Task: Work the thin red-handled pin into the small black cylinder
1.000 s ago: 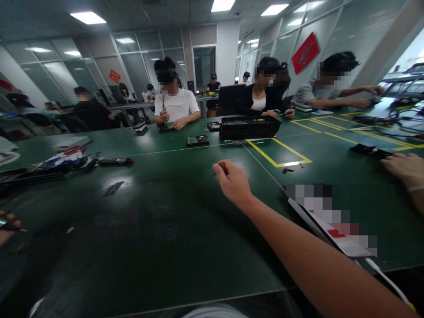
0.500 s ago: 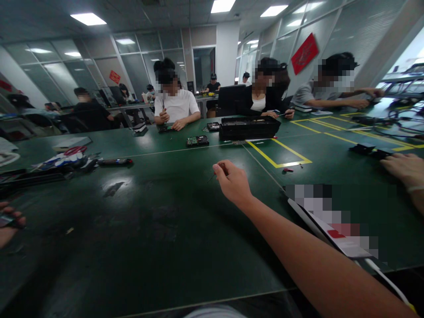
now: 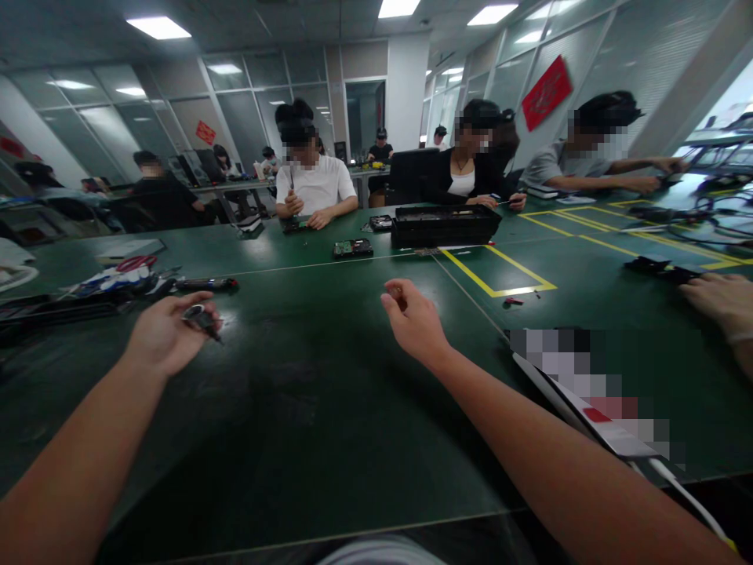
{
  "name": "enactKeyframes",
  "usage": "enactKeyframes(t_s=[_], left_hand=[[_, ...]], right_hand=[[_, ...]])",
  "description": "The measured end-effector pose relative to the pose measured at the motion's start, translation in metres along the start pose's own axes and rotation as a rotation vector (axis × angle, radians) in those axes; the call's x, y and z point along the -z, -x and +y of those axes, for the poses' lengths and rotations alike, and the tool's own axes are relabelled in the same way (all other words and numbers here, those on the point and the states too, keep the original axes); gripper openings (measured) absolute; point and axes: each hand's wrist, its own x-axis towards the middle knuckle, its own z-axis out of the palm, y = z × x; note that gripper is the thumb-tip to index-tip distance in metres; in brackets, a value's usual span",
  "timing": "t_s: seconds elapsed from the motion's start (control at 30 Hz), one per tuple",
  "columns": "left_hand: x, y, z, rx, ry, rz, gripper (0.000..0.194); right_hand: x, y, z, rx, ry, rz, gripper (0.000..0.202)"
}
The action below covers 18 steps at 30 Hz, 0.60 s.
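Note:
Over the left part of the green table (image 3: pixel 329 463), my left hand (image 3: pixel 168 333) holds a small dark tool with a round silvery end (image 3: pixel 203 318); its thin tip points down and to the right. My right hand (image 3: pixel 412 318) is above the middle of the table with its fingers curled in. Whatever those fingers may hold is too small or hidden to make out. A green and black circuit-board part (image 3: pixel 353 248) lies beyond my right hand, beside a long black open case (image 3: pixel 444 227).
Tools with red handles (image 3: pixel 135 265) and a dark cylinder (image 3: pixel 205 285) lie at left. A white-edged device (image 3: pixel 576 400) with a cable is beside my right forearm. Another person's hand (image 3: pixel 721 306) touches a black part (image 3: pixel 662 270) at right. People sit across the table.
My left hand has come in from the left edge to over the table, with the dark tool in it. My right hand has barely moved; the thin item that showed at its fingertips no longer shows.

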Motion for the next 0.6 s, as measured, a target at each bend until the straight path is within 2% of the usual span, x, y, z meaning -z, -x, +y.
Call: enactKeyframes(t_s=[0.07,0.1,0.17,0.23,0.3,0.37,0.43,0.53,0.6], left_hand=[[-0.032,0.009,-0.01,0.032,0.046,-0.162,0.016],[-0.047,0.013,-0.016,0.036,0.051,-0.244,0.02],[-0.075,0.021,-0.035,0.009,-0.004,-0.382,0.041],[-0.1,0.028,-0.06,-0.119,-0.152,-0.431,0.054],[-0.117,0.034,-0.086,-0.259,-0.414,-0.42,0.047],[-0.126,0.04,-0.107,-0.373,-0.584,-0.452,0.038],[-0.128,0.044,-0.12,-0.488,-0.701,-0.513,0.035],[-0.123,0.047,-0.127,-0.615,-0.785,-0.558,0.036],[-0.121,0.048,-0.126,-0.621,-0.794,-0.537,0.041]], right_hand=[[0.0,0.0,0.0,0.007,-0.005,0.0,0.03],[0.0,0.0,-0.001,0.01,-0.008,-0.002,0.03],[0.002,0.0,-0.004,0.016,0.0,-0.006,0.028],[0.004,0.001,-0.009,0.023,0.019,0.008,0.029],[0.006,0.003,-0.014,0.019,0.013,0.044,0.032],[0.007,0.004,-0.018,0.016,-0.019,0.091,0.032],[0.008,0.006,-0.021,0.021,-0.088,0.12,0.03],[0.008,0.008,-0.023,0.022,-0.242,0.113,0.025],[0.007,0.009,-0.023,0.023,-0.299,0.091,0.023]])
